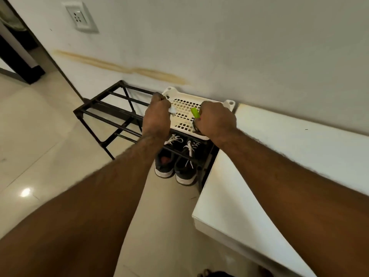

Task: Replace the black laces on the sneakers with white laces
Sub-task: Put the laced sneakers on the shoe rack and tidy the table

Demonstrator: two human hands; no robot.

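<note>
Green handle (195, 112) sticks out of my right hand (215, 120), fist curled round it plus what looks like bundled black laces (196, 128). Left hand (157, 114) pinches something small and white (172, 110), can't tell what. Both are over the white basket (183, 108) on the black rack (111, 114). Sneakers (175, 162) sit below on the rack, white laces (189, 148) already in. Swap looks done; only putting things away left.

I see black sneakers (175, 164) with white laces (189, 148), a perforated white tray (182, 108), a black rack (111, 114).
</note>
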